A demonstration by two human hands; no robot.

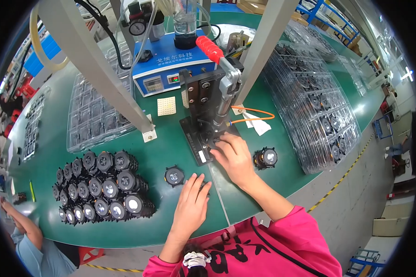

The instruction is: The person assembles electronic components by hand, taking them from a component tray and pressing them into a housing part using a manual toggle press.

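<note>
My right hand (pixel 235 159) is at the black base (pixel 201 154) of a toggle-clamp press, its thumb and fingertips closed around a small dark part that is mostly hidden. Above it rises the press's metal lever with a red grip (pixel 210 49). On the green table, my left hand (pixel 192 203) lies with its fingers stretched out over a dark piece that shows only at its edges. A round black watch case (pixel 174 176) lies just beyond those fingers. To the right of my right hand stands a short stack of similar watch cases (pixel 265 158).
Rows of stacked watch cases (pixel 101 187) stand at the left. Clear plastic trays are piled at the right (pixel 309 106) and far left (pixel 94 111). Behind the press sits a blue control box (pixel 171 62), between metal posts (pixel 266 51). An orange hose (pixel 259 111) loops beside the press.
</note>
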